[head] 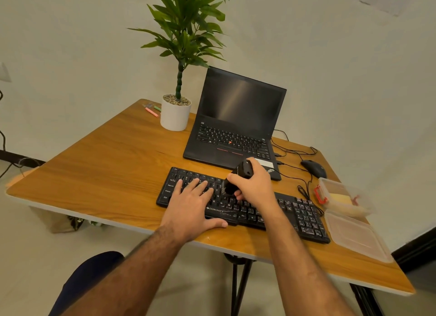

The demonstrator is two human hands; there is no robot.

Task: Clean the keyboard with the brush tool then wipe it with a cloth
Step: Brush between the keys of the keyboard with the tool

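A black keyboard [295, 212] lies across the front of the wooden table [106, 164]. My left hand [191, 202] rests flat on its left half, fingers spread over the keys and thumb along the front edge. Gripped in my right hand [256, 186] is a black brush tool [237, 177], held over the middle of the keyboard with its bristle end down on the keys. No cloth can be made out for certain; something yellow lies inside the plastic box.
An open black laptop [233, 127] stands just behind the keyboard. A potted plant [175, 114] and highlighters [152, 111] are at the back left. A black mouse [313, 168] with cables, an open clear plastic box [346, 198] and its lid [356, 235] sit at the right.
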